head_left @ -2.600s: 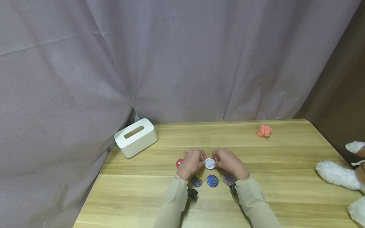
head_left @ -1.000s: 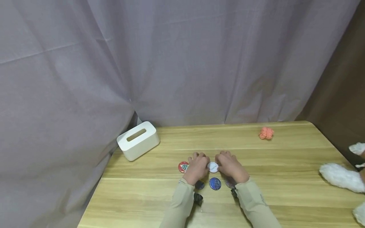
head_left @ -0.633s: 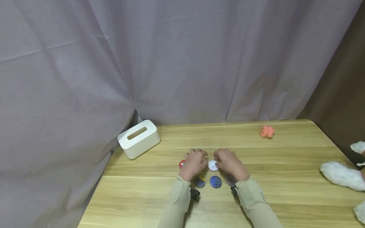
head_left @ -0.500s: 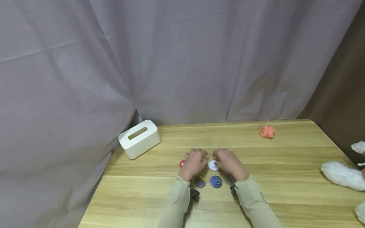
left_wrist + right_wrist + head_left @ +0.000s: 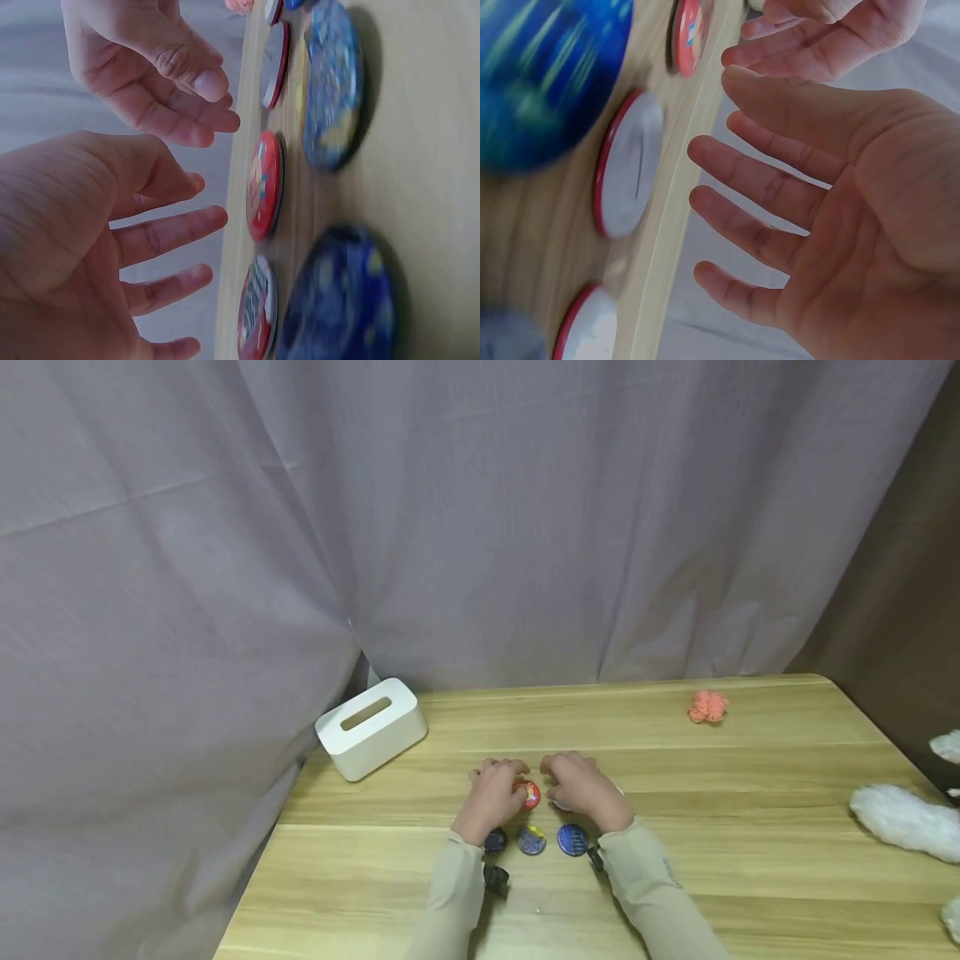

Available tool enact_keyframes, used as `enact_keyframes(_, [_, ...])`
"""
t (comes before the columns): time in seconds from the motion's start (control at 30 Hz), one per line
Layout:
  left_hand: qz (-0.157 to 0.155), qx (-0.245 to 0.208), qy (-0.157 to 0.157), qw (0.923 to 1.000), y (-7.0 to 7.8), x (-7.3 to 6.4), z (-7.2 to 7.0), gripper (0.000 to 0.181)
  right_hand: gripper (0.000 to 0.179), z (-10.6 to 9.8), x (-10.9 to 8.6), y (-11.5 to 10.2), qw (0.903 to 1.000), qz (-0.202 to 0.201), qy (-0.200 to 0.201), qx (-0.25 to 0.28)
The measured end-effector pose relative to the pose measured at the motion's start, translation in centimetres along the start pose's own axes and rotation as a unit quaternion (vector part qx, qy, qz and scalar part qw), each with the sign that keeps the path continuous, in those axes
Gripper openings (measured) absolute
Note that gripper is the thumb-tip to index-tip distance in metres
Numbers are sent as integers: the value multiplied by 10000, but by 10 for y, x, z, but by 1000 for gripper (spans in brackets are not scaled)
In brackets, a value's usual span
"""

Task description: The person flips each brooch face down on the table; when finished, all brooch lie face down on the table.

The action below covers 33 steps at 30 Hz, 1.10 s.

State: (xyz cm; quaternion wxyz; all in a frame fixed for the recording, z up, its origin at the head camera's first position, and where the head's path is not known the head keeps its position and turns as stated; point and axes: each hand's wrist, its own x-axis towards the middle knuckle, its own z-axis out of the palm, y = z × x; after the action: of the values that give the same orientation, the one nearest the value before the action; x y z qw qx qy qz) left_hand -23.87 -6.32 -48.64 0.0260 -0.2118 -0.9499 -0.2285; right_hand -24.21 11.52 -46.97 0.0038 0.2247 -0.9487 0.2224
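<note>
Your left hand (image 5: 489,797) and right hand (image 5: 579,787) hovered near each other without touching, their fingers (image 5: 757,178) spread and gently bent, while your sleeved forearms (image 5: 452,893) angled inward from either side.

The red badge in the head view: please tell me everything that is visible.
The red badge is round, with a glossy red border around a yellowish picture with blue marks, too blurred to read. It looks metal or plastic. It lies flat, face up, on the wooden table, beyond the blue-and-yellow badge. In the head view the left grip partly covers it; the left wrist view shows a gap, so only the table seems to touch it.
</note>
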Motion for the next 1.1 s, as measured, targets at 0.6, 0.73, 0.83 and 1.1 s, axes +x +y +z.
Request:
enact_keyframes(0.6, [-249,307,-192,9990,-10,-7,-2,45,24,17,11,-22,9998,103,-92,-136])
enact_keyframes(0.73, [-269,427,-253,9984,-11,-6,-1,41,24,18,10,-24,9998,90,-119,-160])
enact_keyframes(0.83, [-290,442,-303,9981,-11,-7,1,39,23,20,9,-25,9996,135,-171,-161])
enact_keyframes(1.1, [-258,503,-127,9983,-13,-7,2,34,22,22,11,-25,9994,114,-245,-230])
